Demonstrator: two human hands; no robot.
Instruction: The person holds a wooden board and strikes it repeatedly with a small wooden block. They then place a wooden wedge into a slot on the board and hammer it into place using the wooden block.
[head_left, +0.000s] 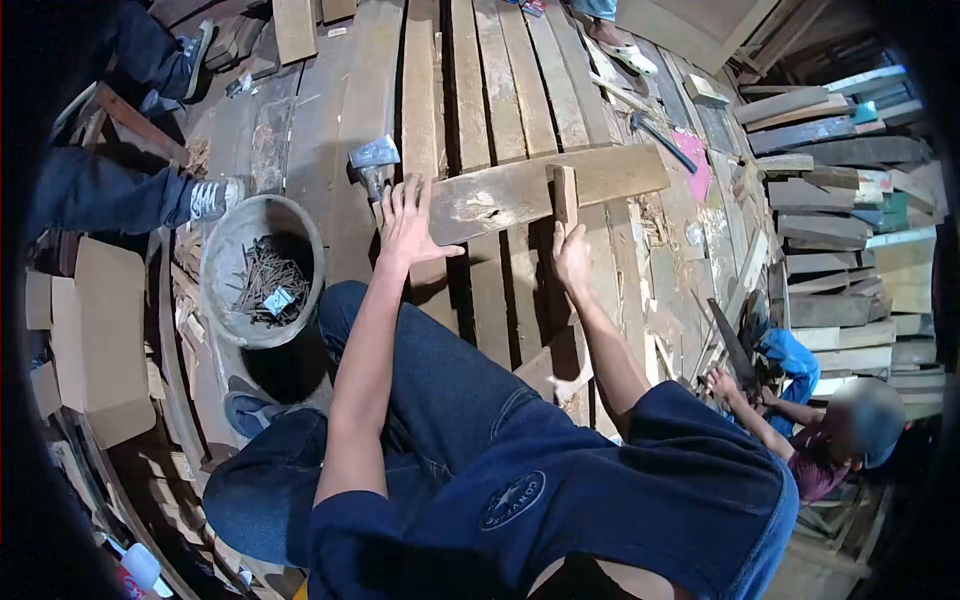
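Observation:
A wide wooden board (520, 196) lies across several parallel planks (487, 290). My left hand (407, 225) is spread with its fingers apart at the board's left end, near the head of a hatchet (375, 153). Towards the board's right part, a small wooden block (565, 195) rests on top. The fingers of my right hand (572, 255) are closed round the near end of this block.
A bucket of nails (222, 290) stands left of my knee. Beyond the board's right end lies a hammer (665, 143) beside pink material (697, 165). Another person (825, 430) sits at the lower right with a saw (733, 345). Other people's feet show at the upper left and top.

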